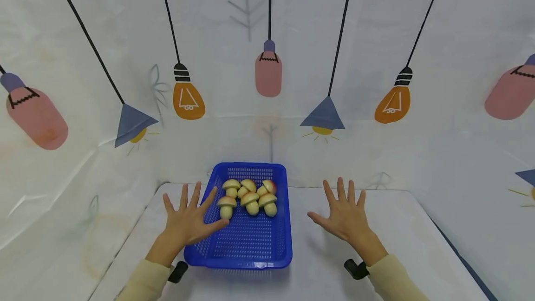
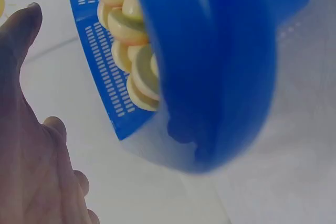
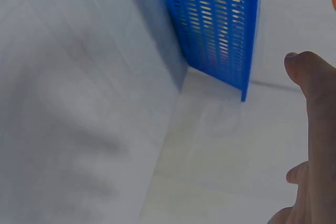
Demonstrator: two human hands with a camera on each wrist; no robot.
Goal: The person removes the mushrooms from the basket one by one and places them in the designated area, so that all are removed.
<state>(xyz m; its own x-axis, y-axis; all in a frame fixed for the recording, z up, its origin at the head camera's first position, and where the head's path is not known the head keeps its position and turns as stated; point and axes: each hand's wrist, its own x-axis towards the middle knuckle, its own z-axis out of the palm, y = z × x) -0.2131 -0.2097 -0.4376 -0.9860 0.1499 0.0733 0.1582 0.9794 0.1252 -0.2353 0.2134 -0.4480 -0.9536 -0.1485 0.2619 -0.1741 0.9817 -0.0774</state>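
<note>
A blue plastic basket [image 1: 240, 263] with slotted walls stands on the white table. Several toy mushrooms [image 1: 252, 203] with pale stems and yellowish, red-tinged caps lie in its far half. My left hand [image 1: 189, 222] is spread, palm down, at the basket's left side, its thumb reaching over the rim in the head view; whether it touches cannot be told. My right hand [image 1: 344, 215] hovers with fingers spread over the table to the right, apart from the basket. Both hands hold nothing. In the left wrist view the mushrooms [image 2: 126, 24] show beyond the basket wall [image 2: 210, 77].
The white table [image 1: 326, 273] ends at a pale cloth backdrop [image 1: 234, 138] printed with hanging lamps, which also rises at both sides. Each wrist wears a dark strapped device, one at the left [image 1: 178, 271] and one at the right [image 1: 356, 269].
</note>
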